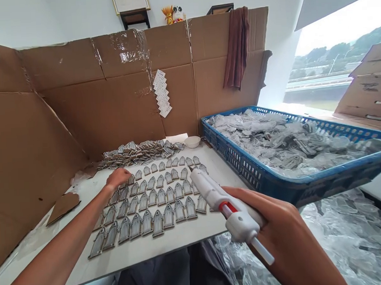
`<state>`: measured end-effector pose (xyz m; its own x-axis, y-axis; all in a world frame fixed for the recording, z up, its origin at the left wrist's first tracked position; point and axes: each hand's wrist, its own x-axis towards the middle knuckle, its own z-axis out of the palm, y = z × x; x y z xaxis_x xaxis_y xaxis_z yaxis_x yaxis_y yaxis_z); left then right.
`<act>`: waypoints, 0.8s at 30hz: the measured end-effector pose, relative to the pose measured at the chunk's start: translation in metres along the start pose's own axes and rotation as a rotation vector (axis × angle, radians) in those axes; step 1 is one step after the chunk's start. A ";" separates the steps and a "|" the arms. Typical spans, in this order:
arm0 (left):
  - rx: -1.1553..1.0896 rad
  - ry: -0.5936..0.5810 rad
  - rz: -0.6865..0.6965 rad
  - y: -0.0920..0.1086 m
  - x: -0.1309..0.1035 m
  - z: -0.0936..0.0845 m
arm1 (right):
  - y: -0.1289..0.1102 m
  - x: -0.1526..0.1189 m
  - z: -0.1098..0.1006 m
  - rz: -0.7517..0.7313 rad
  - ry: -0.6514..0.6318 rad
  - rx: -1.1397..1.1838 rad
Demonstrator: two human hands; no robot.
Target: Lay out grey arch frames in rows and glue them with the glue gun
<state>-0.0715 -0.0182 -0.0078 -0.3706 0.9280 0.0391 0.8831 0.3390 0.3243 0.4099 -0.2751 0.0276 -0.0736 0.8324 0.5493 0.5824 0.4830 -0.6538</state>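
Note:
My right hand is wrapped round a white hot glue gun, with a clear glue stick poking out of its rear end. The gun's nozzle points away from me, over the right part of several rows of small arched, window-shaped grey pieces on the white table. At the left end of the back rows, my left hand is down among the pieces with its fingers curled together. What those fingers grip, if anything, is hidden.
Behind the rows lies a heap of similar pieces, with a white bowl beside it. A blue crate of bagged pieces stands at the right. Cardboard walls enclose the back and left. Plastic bags cover the floor at right.

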 end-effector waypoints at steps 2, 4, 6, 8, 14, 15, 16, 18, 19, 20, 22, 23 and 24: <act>0.053 -0.042 0.028 -0.002 0.001 0.001 | 0.000 -0.001 0.001 0.008 0.000 -0.002; 0.082 -0.063 0.042 -0.001 0.001 0.002 | -0.001 -0.001 0.003 0.013 -0.004 -0.007; 0.069 -0.052 0.046 0.002 0.000 0.002 | -0.001 -0.001 0.005 0.015 -0.005 -0.011; 0.015 -0.011 0.043 0.006 -0.003 0.000 | -0.001 -0.001 0.006 0.017 0.000 -0.011; -0.288 0.168 0.092 0.016 -0.036 -0.009 | -0.011 -0.003 0.011 -0.011 0.003 0.020; -0.347 0.176 0.120 0.017 -0.050 -0.010 | -0.014 -0.004 0.016 -0.007 -0.016 0.036; -0.402 0.179 0.150 0.018 -0.066 -0.012 | -0.016 -0.006 0.022 0.003 -0.043 0.056; -0.512 0.173 0.197 0.019 -0.110 -0.014 | -0.021 -0.008 0.038 0.029 -0.104 0.113; -0.576 0.171 0.209 0.018 -0.136 -0.015 | -0.023 -0.009 0.047 0.046 -0.127 0.147; -0.712 0.141 0.196 0.018 -0.163 -0.016 | -0.026 -0.010 0.057 0.069 -0.145 0.182; -0.931 0.074 0.165 0.016 -0.219 -0.017 | -0.030 -0.013 0.074 0.121 -0.177 0.251; -1.001 0.030 0.148 0.014 -0.246 -0.017 | -0.033 -0.015 0.080 0.138 -0.197 0.283; -1.063 -0.012 0.114 0.012 -0.270 -0.017 | -0.036 -0.017 0.086 0.147 -0.221 0.314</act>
<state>0.0347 -0.2675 0.0014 -0.2937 0.9491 0.1137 0.2065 -0.0532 0.9770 0.3209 -0.2836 -0.0031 -0.2000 0.9204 0.3359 0.3268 0.3859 -0.8627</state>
